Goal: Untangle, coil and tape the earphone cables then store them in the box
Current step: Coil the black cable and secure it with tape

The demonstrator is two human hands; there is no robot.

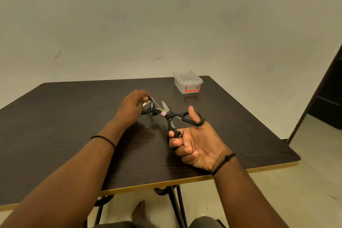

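Observation:
My left hand point(132, 106) grips a coiled black earphone cable point(149, 110) just above the dark table point(74, 116), with a strip of clear tape point(156, 104) stretching from the coil towards the right. My right hand point(196, 142) holds black-handled scissors point(177, 118), thumb through the upper loop and fingers through the lower one. The blades are spread apart and point up-left at the tape strip, close to the coil. A clear plastic box point(187, 82) with a lid on and a red clasp stands at the table's far right side.
The table's yellow-edged front rim point(157, 184) runs just below my forearms. A dark door frame point(322, 89) stands at the right. A bare foot point(139, 211) and the table's metal legs show underneath on the pale floor.

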